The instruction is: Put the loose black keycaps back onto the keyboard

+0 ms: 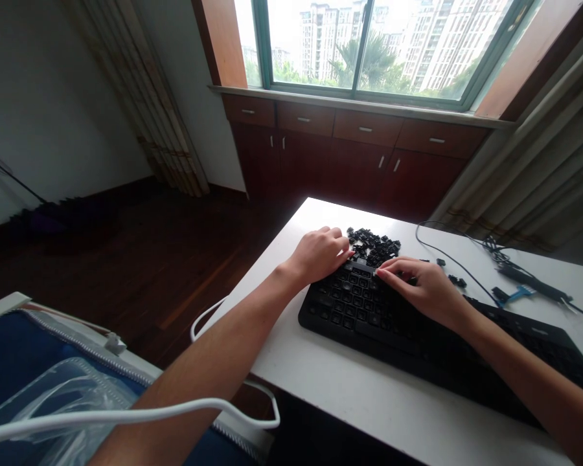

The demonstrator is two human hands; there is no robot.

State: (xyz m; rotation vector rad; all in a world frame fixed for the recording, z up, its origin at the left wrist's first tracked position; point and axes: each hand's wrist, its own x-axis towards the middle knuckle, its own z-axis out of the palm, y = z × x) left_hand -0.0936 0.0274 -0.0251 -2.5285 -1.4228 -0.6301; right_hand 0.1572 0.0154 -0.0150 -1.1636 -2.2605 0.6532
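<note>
A black keyboard (342,304) lies on the white table, with many of its key positions showing bare sockets. Behind its upper left edge is a heap of loose black keycaps (376,246). My left hand (322,251) rests at the keyboard's upper left corner, fingers curled with their tips beside the heap; what they hold, if anything, is hidden. Over the top rows, my right hand (420,279) has thumb and forefinger pinched together at the keyboard's upper edge. Something small and pale shows at those fingertips, too small to name.
Several stray keycaps (457,281) lie behind the keyboard. A black cable (454,262) and a blue-handled tool (517,294) sit at the right. A white cord (199,406) crosses in front of my left forearm. The table's left edge (267,275) drops to the floor.
</note>
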